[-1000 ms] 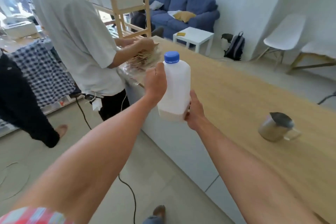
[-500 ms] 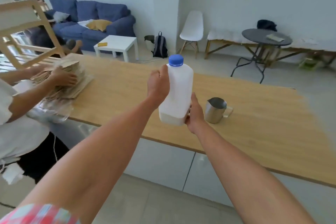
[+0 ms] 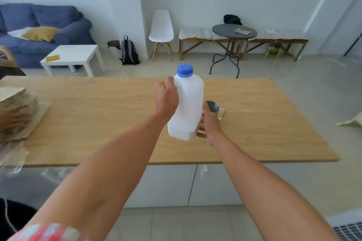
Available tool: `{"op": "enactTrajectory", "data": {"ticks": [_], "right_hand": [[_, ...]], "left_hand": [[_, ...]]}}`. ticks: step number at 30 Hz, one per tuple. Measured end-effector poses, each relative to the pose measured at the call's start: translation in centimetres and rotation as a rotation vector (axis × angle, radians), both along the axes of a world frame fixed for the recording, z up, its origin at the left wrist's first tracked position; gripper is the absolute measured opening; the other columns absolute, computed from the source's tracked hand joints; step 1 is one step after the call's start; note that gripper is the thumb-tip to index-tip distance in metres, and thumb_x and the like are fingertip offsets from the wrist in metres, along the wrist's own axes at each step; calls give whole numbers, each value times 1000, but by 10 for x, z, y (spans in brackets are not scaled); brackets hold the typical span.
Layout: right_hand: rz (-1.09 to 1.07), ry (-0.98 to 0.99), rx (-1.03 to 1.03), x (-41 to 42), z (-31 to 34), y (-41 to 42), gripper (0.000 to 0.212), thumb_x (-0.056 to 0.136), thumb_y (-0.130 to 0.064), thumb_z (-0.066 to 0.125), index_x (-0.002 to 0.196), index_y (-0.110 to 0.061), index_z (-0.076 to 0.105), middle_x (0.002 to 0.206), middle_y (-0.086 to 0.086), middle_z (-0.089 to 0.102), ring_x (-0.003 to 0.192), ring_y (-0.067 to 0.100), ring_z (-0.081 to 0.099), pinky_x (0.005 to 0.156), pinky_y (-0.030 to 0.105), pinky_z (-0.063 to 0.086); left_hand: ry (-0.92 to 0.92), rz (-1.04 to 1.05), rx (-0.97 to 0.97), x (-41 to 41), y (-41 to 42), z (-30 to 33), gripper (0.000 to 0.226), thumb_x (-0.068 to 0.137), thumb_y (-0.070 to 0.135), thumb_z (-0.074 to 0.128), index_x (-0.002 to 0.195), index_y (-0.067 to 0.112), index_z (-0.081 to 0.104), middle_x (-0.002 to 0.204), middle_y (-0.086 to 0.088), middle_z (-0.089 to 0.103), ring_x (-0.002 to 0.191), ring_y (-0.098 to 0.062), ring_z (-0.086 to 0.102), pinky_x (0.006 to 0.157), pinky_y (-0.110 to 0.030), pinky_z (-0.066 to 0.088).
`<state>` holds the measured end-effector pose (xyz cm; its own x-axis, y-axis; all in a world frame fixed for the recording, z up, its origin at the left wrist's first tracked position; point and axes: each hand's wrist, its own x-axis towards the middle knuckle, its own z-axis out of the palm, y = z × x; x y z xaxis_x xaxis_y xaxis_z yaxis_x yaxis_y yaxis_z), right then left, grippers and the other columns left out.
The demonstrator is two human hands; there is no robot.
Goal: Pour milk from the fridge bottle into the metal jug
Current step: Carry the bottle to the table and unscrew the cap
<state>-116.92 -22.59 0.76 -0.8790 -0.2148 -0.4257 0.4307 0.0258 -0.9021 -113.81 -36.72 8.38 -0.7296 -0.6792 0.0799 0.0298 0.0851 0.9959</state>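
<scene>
I hold a white plastic milk bottle [image 3: 188, 103] with a blue cap upright above the wooden table [image 3: 98, 115]. My left hand [image 3: 166, 98] grips its upper left side. My right hand [image 3: 209, 125] cups the bottom right corner, fingers curled under the base. The cap is on. A small metal jug [image 3: 214, 108] with a handle on its right stands on the table just behind my right hand, partly hidden by the bottle and hand.
Another person's hand [image 3: 13, 119] rests on a stack of brown paper [image 3: 17, 107] at the table's left end. Beyond the table are a white side table [image 3: 74, 56], blue sofa [image 3: 39, 25], white chair [image 3: 161, 31] and round dark table [image 3: 234, 31].
My view has swung right to face the table squarely. The bottle stays in both hands and now sits in front of the jug, which has come closer to my right hand.
</scene>
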Motion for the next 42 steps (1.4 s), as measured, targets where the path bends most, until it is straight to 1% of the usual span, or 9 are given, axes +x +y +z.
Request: {"op": "enactTrajectory", "data": {"ticks": [4,8,13,17,20,24,31,38,42], "right_hand": [[-72,211,170,-17,16,13,48,98,-60,51,80,-17,60,87,4,63,79,23,59,79,37,49],[-123,444,252,-35,35,11,62,86,-64,57,86,-2,63,83,2,70,80,23,67,83,49,57],[38,752,308,-43,63,-5,26,101,-34,63,89,-11,68,75,-5,62,67,8,52,68,25,45],[249,933,449,-50,63,-15,21,101,-33,63,104,-16,75,72,-6,57,71,12,51,71,29,45],[330,977,560,-54,60,-17,25,99,-38,62,109,-17,73,81,-15,54,86,15,55,82,39,51],[355,986,656,-56,56,-17,32,95,-50,63,107,-22,70,93,-12,59,88,15,57,80,41,53],[327,1042,608,-51,43,-12,35,90,-53,66,95,-18,63,79,-10,59,75,19,58,68,43,53],[324,1185,971,-57,52,-29,49,93,-67,55,86,-19,46,65,-1,56,61,32,55,60,37,47],[385,1215,971,-65,52,-33,45,94,-59,56,83,-17,46,62,4,56,60,37,53,58,36,43]], "left_hand": [[-9,12,-20,-4,2,-16,32,97,20,40,68,13,30,73,-7,29,62,-16,21,53,-32,20],[-15,21,-50,-6,3,-37,31,93,23,39,66,17,27,71,-8,27,65,-19,22,56,-36,19],[-51,3,-75,-12,8,-65,31,97,20,37,68,15,29,70,-7,27,63,-18,22,55,-36,21],[-57,17,-72,-19,10,-81,35,100,19,37,66,16,28,65,-2,29,61,-18,25,54,-34,24],[-55,21,-53,-25,12,-89,39,101,20,37,63,18,26,61,5,28,60,-17,24,55,-34,25],[-38,35,-45,-28,15,-101,40,98,23,38,60,21,27,58,6,28,60,-18,25,57,-38,26],[21,57,-92,-28,13,-117,43,94,24,38,53,31,29,58,4,29,62,-22,29,57,-50,30],[2,53,69,-30,13,-123,43,89,26,35,47,32,29,49,14,26,64,-22,25,62,-45,29],[-21,72,57,-34,14,-120,40,85,23,33,47,30,27,49,14,24,63,-20,25,58,-42,25]]}}
